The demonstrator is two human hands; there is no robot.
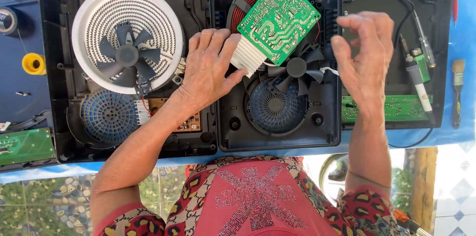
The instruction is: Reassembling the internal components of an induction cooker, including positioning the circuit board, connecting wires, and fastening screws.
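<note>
My left hand [210, 67] grips the white finned heat sink [246, 56] at the corner of a green circuit board [279, 17], holding the board tilted over an opened black cooker housing [228, 132]. Under the board show a red coil [243, 5] and a black fan [296, 67] above a blue round grille [275, 104]. My right hand [364, 60] hovers just right of the board, fingers spread and curled, holding nothing.
A second open housing on the left holds a white round heater plate [94, 13] with a loose black fan [126, 57] on it. A soldering iron [419, 85], screwdriver [425, 42] and brush [457, 89] lie right. A yellow spool [33, 63] lies left.
</note>
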